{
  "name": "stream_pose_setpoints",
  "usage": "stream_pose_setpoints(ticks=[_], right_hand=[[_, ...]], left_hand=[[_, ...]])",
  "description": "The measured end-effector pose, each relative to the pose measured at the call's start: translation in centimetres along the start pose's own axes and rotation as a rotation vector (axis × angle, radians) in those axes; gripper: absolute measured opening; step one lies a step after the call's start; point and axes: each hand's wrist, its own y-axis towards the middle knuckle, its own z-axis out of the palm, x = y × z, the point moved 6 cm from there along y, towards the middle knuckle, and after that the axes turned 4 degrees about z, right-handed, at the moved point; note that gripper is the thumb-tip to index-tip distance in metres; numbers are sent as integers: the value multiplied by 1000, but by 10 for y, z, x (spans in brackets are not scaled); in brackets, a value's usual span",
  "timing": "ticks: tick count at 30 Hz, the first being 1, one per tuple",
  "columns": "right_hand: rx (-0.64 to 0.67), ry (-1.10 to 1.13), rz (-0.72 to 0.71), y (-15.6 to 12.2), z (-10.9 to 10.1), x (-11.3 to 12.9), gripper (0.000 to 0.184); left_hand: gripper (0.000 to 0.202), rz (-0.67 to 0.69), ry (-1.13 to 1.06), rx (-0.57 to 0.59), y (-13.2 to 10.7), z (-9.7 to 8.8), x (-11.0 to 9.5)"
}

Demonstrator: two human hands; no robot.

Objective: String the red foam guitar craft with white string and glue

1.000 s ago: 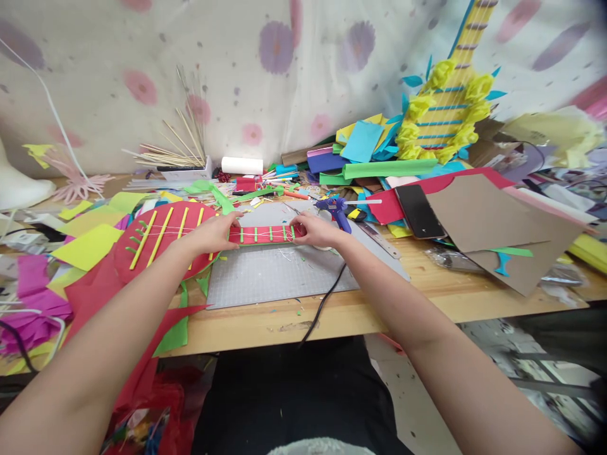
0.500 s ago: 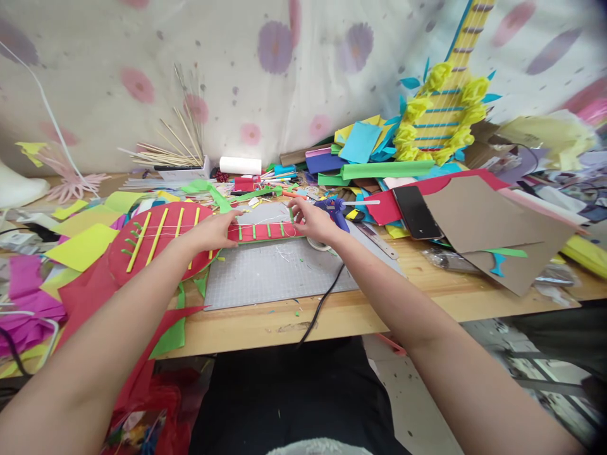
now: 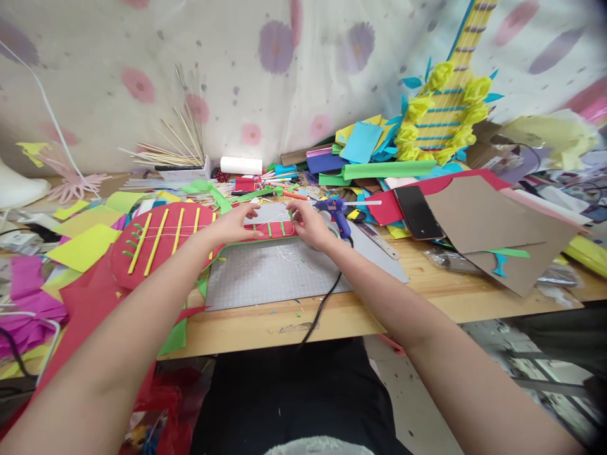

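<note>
A red craft guitar point(image 3: 164, 218) lies across the bench, with yellow strips on its body and short green strips on its neck. Thin white string runs along it. My left hand point(image 3: 233, 226) is over the neck, thumb and fingers apart, the thumb close to the neck's near edge. At the right end of the neck, my right hand point(image 3: 310, 226) has thumb and fingers closed around a small green strip point(image 3: 291, 215); the fingertips partly hide it. The grey cutting mat point(image 3: 270, 281) lies beneath the neck.
A blue glue gun point(image 3: 337, 218) stands just right of my right hand, its black cord point(image 3: 322, 308) crossing the mat. Farther right lie a metal ruler point(image 3: 379, 242), a phone point(image 3: 418, 212) and brown card point(image 3: 493, 221). A yellow craft guitar point(image 3: 443, 117) leans at the back.
My left hand has moved right along the neck, towards my right hand, and its fingers are spread wider. My right hand stays at the neck's end.
</note>
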Motion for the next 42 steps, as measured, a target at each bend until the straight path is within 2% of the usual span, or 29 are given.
stream_pose_setpoints(ticks=[3,6,11,15,17,23,25,32,36,42], right_hand=[[4,-32,-74,-1,0,2,40],[4,-36,-107,-3,-1,1,32],[64,-8,-194,-12,0,2,16],[84,52,-193,-16,0,-2,10],[80,87,-170,-15,1,-5,15],[128,134,-54,-8,7,-16,25],[149,112,-31,-6,8,-19,30],[356,109,18,6,18,-28,53],[342,-25,-3,9,15,-23,52],[311,-175,-69,6,3,-10,48]], left_hand=[[69,41,-114,-71,17,9,-20],[61,71,-105,-54,30,21,-38],[46,171,-34,-115,33,31,-52],[46,116,25,-149,24,28,-46],[48,97,91,-143,19,23,-42],[76,55,299,33,9,22,-22],[80,54,320,48,9,24,-17],[74,19,326,43,11,27,-15],[64,-36,295,25,12,27,-16],[63,-59,294,21,11,27,-15]])
